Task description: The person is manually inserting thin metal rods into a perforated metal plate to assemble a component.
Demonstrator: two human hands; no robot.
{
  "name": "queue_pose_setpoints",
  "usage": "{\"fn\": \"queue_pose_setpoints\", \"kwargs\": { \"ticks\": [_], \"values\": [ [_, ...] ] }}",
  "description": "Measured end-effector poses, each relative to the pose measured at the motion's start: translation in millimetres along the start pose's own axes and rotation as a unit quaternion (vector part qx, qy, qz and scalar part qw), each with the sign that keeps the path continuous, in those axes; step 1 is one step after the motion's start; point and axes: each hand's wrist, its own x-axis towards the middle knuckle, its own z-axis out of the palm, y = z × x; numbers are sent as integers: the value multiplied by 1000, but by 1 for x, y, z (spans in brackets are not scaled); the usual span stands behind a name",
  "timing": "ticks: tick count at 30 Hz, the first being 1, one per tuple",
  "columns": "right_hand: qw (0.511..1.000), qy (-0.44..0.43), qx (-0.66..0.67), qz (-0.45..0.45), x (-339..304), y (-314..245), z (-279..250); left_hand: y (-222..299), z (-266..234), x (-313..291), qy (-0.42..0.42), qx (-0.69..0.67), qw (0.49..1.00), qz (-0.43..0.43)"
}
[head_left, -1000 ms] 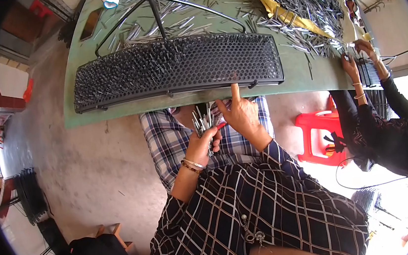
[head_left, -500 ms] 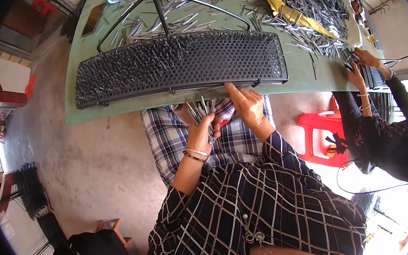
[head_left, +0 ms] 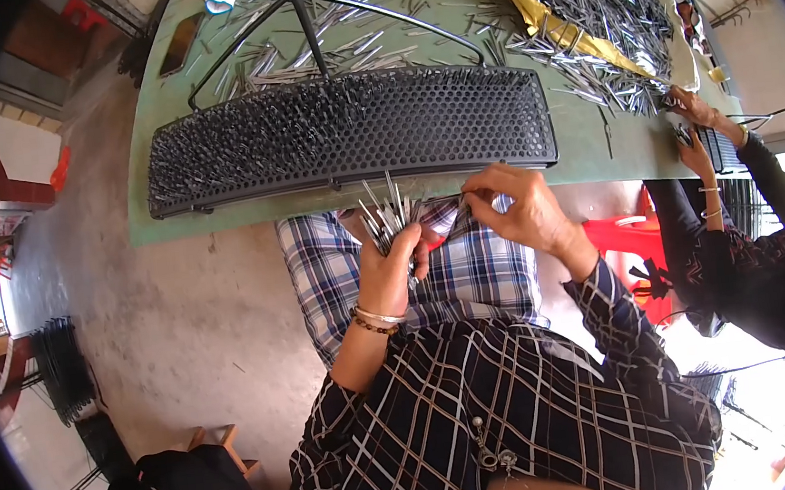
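Observation:
My left hand (head_left: 388, 272) is closed round a bundle of thin metal rods (head_left: 394, 214), their ends fanning up just below the table edge. To its right, my right hand (head_left: 531, 213) has thumb and fingertips pinched together over the table's front edge; whatever lies between them is too small to make out. Beyond both hands stands a long black perforated rack (head_left: 456, 123). Upright rods (head_left: 238, 137) crowd the holes of its left part, while bare holes show toward the right. A bent black frame (head_left: 387, 11) rises behind it.
Loose rods (head_left: 323, 42) lie scattered over the green table (head_left: 140, 166). A large heap of rods (head_left: 592, 4) fills a yellow-edged sack at the far right. A co-worker's hands (head_left: 693, 122) work at the right corner, near a red stool (head_left: 626, 238). A phone (head_left: 182, 45) lies far left.
My right hand has left the rack's front edge, moving right and toward me, and its pointing finger has drawn into a pinch. My left hand still holds the rods.

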Motion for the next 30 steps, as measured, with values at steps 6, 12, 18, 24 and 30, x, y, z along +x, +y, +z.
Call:
{"fn": "queue_pose_setpoints", "kwargs": {
  "ticks": [6, 12, 18, 24, 30],
  "values": [
    [998, -58, 21, 9, 38, -14, -33, 19, 1, 26, 36, -5, 996, 81],
    [963, -181, 117, 164, 59, -14, -23, 11, 7, 26, 15, 2, 1000, 19],
    [951, -112, 230, 172, 59, 8, 3, 9, 9, 28, 35, -44, 998, 29],
    [944, -95, 260, 177, 58, -4, 9, 13, 22, 32, 59, -51, 995, 64],
    [957, 28, 234, 167, 75, -6, -8, 17, 25, 35, 62, -121, 991, 14]
  ]
}}
